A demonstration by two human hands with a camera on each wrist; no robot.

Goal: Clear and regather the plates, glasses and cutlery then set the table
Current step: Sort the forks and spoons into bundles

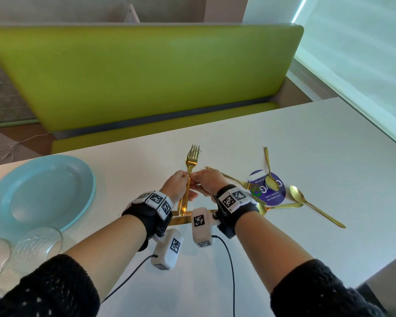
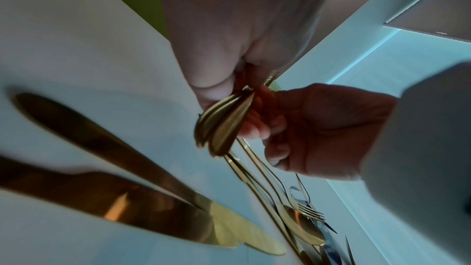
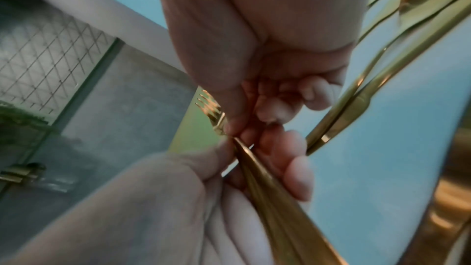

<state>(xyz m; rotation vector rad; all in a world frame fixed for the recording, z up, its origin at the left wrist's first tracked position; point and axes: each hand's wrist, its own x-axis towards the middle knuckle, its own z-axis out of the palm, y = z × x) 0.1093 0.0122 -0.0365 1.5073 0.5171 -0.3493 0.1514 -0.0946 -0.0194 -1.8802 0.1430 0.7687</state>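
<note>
Gold forks [image 2: 224, 126] in L hand [image 2: 216, 47]

Black knitted sleeves [image 1: 55, 287] pushed up both forearms. Each wrist wears a black strap [image 1: 150, 219] carrying white blocks [image 1: 167, 249] printed with black-and-white square markers; a thin black cable [image 1: 133, 273] trails from each block.

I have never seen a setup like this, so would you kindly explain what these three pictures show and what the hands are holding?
No robot here: a person wears one camera on the head and one on each wrist. The head view looks down at a white table. The left hand grips a bunch of gold forks upright, and the right hand pinches them too. The two wrist views show the same grip from below. On the table lie blue plates, glasses, gold spoons and knives.
</note>
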